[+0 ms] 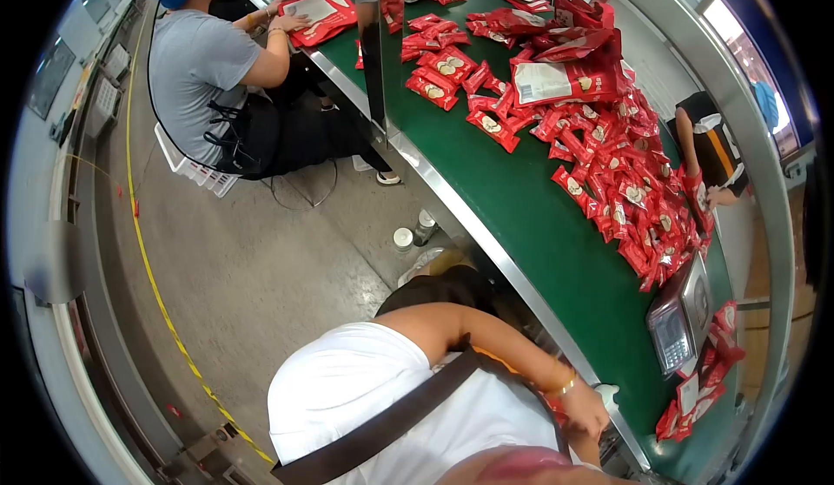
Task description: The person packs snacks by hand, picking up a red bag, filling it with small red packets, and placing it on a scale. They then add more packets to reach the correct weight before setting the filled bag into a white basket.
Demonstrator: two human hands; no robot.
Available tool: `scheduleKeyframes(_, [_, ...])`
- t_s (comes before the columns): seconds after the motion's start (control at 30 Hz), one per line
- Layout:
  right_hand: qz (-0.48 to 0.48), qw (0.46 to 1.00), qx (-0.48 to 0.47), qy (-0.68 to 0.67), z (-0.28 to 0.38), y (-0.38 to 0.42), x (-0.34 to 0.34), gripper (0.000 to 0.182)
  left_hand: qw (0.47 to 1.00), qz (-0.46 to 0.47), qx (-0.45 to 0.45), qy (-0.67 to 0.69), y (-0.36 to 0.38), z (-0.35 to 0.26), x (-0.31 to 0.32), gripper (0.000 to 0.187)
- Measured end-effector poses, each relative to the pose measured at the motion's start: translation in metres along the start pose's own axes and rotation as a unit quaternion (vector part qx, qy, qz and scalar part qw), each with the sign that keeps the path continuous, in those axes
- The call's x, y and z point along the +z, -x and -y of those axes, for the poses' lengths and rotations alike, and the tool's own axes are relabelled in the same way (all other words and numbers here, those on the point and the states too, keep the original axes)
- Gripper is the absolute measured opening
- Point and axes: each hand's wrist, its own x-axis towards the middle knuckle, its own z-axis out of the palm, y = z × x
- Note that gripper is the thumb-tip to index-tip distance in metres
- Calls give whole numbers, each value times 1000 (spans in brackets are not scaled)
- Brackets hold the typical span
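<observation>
My left hand [584,409], with a gold bracelet at the wrist, is low in the view beside the metal table edge [556,333]. Its fingers are curled closed; what they hold is hidden. A bit of red packaging [554,405] shows beside it, against my white shirt. Just below it part of my other arm shows, but the fingers of my right hand are hidden. A small white object [607,394] lies at the table edge, right next to my left hand.
Red packets [634,194] are heaped on the green table [486,181], with larger red bags [556,81] on top. A scale [682,320] stands at right, near more packets [695,398]. A co-worker in grey [204,59] handles a red bag; other people work across the table. Jars [403,239] stand below.
</observation>
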Motion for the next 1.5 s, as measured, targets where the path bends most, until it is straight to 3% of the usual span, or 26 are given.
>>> scheduleKeyframes(0.03, [7,1000,0,-6,0,4,-1,75,993,31,-40,107,27,-42,-17,28])
scheduleKeyframes(0.1, [16,1000,0,-14,8,9,-4,75,983,-133,114,-49,118,-130,-110,23])
scheduleKeyframes(0.13, [24,1000,1,-15,9,13,-6,75,894,-289,213,-268,154,-146,-165,24])
scheduleKeyframes(0.17, [18,1000,4,-8,8,15,-7,75,716,-484,218,-454,190,-163,-219,26])
scheduleKeyframes(0.2, [12,1000,8,-1,8,16,-9,74,723,-594,274,-223,227,-205,-239,27])
scheduleKeyframes(0.23, [2,1000,12,5,11,17,-6,73,645,-661,383,19,263,-247,-259,29])
scheduleKeyframes(0.3, [12,1000,14,6,4,4,-1,73,432,-733,513,-112,293,-302,-265,34])
scheduleKeyframes(0.33, [23,1000,12,6,8,2,2,73,500,-753,396,-165,306,-308,-256,86])
scheduleKeyframes(0.37, [22,1000,12,6,7,2,2,73,440,-756,419,-244,308,-313,-253,68])
scheduleKeyframes(0.4, [13,1000,7,-2,9,5,2,72,436,-758,419,-245,298,-320,-236,68])
scheduleKeyframes(0.47, [2,1000,4,-7,7,7,1,72,401,-711,442,-372,274,-316,-213,21])
scheduleKeyframes(0.53, [6,1000,4,-18,6,5,1,73,492,-690,264,-460,277,-217,-225,19])
scheduleKeyframes(0.57, [6,1000,4,-18,5,3,7,73,496,-702,224,-459,274,-224,-214,15])
scheduleKeyframes(0.6, [-4,1000,0,-1,3,-3,10,73,593,-636,77,-487,260,-148,-197,10])
scheduleKeyframes(0.63, [-12,1000,-6,16,3,-7,10,73,617,-593,57,-514,260,-102,-197,13])
scheduleKeyframes(0.67, [-11,1000,-6,16,8,3,8,73,635,-598,35,-488,261,-101,-192,20])
scheduleKeyframes(0.73, [35,996,-34,72,8,21,-18,72,634,-573,-106,-508,262,-9,-169,33])
scheduleKeyframes(0.77, [34,995,-65,65,26,24,6,72,585,-574,-139,-555,277,1,-168,38])
scheduleKeyframes(0.83, [-3,991,-84,106,-8,-23,20,73,600,-527,-169,-579,261,31,-155,46])
scheduleKeyframes(0.9, [2,976,-163,141,4,17,-10,64,601,-503,-207,-586,258,31,-149,54])
scheduleKeyframes(0.93, [-96,944,-265,172,-1,27,-4,57,578,-498,-229,-605,258,22,-151,58])
scheduleKeyframes(1.07, [-60,862,-497,83,-5,44,45,42,559,-512,-241,-606,252,25,-153,59])
scheduleKeyframes(1.27, [24,771,-636,5,29,142,46,38,567,-511,-237,-601,256,32,-154,53])
scheduleKeyframes(1.4, [76,752,-654,-29,48,172,48,36,562,-515,-239,-602,254,32,-155,48])
scheduleKeyframes(1.47, [245,732,-606,-192,91,221,31,35,557,-511,-244,-607,253,32,-157,47])
scheduleKeyframes(1.5, [239,712,-626,-212,105,230,28,36,549,-519,-246,-608,251,31,-156,45])
